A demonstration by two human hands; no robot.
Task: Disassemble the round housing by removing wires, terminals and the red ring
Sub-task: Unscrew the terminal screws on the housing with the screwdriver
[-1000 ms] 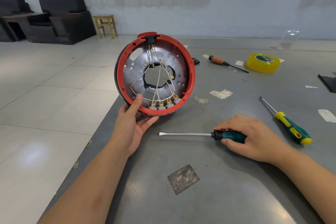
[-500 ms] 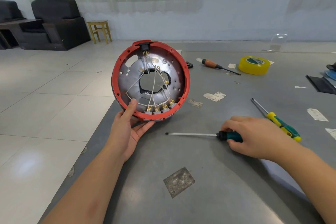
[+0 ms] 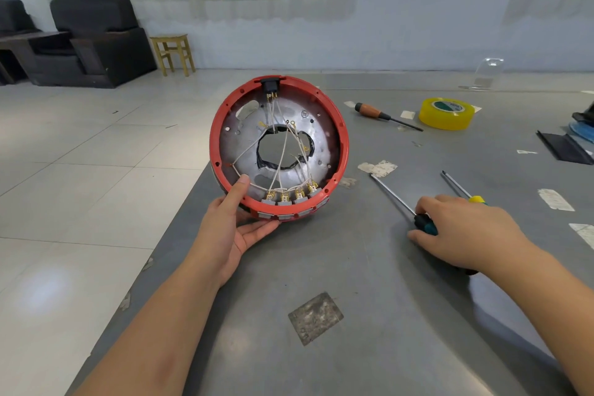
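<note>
At the table's left edge, the round housing (image 3: pixel 279 148) stood tilted on its rim, open face toward the camera. Inside its red ring (image 3: pixel 343 151), white wires (image 3: pixel 283 154) crossed the central hole to four terminals (image 3: pixel 291 195) along the lower rim. The left hand (image 3: pixel 231 228) held it from below, thumb pressed on the ring, fingers spread beneath. The right hand (image 3: pixel 463 231) curled around the handle of a screwdriver (image 3: pixel 401 202) lying on the grey table (image 3: pixel 321 347). Farther off lay a second screwdriver (image 3: pixel 459 186), a wooden-handled tool (image 3: pixel 382 115) and yellow tape (image 3: pixel 446 113); beyond, tiled floor, a stool (image 3: pixel 173 53) and a black armchair (image 3: pixel 96 38).
</note>
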